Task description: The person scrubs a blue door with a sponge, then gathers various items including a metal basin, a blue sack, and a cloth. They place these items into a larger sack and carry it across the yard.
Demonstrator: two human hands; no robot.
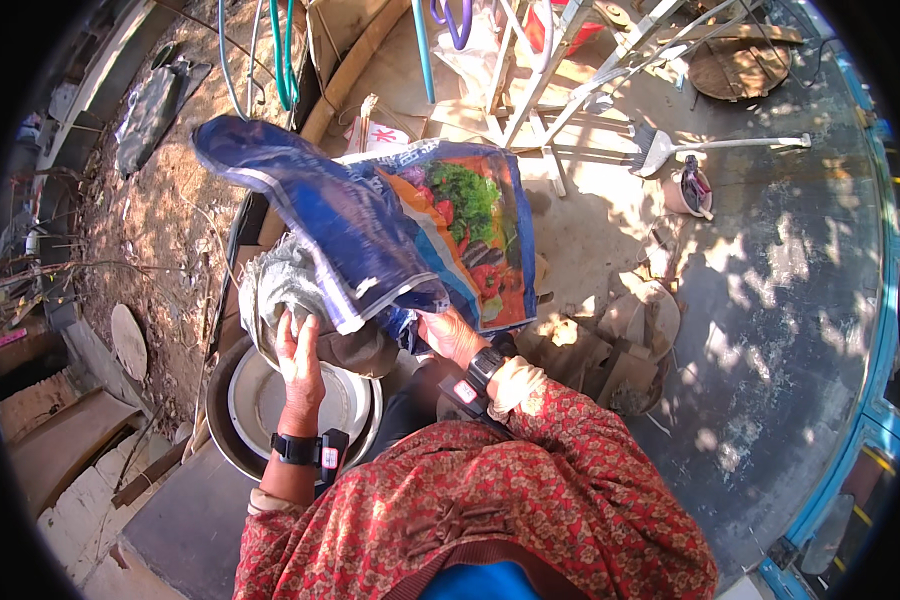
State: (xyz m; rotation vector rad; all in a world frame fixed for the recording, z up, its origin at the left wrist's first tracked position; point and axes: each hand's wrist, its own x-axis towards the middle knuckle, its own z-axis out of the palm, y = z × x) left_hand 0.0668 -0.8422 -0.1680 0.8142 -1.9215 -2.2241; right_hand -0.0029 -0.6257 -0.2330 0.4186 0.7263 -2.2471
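Observation:
My right hand (pixel 450 335) grips the lower edge of a blue plastic sack (pixel 345 217) printed with vegetables, which stretches up and to the left over my left hand's side. My left hand (pixel 298 356) touches a grey cloth bundle (pixel 277 274) at its lower side, with the fingers pointing up; a darker rounded part (pixel 360 351) lies at the bundle's right. Whether the fingers close on the cloth is hard to tell. Below the bundle, a white metal basin (pixel 345 397) sits inside a larger, darker basin (pixel 221 420).
A grey slab (pixel 195 517) lies at lower left. Ahead stand a wooden frame (pixel 529 97) and hanging coloured hangers (pixel 281 60). On the right floor are a brush (pixel 656 150), a small pot (pixel 682 193) and a round wooden lid (pixel 742 69). Cardboard pieces (pixel 622 375) lie beside my right arm.

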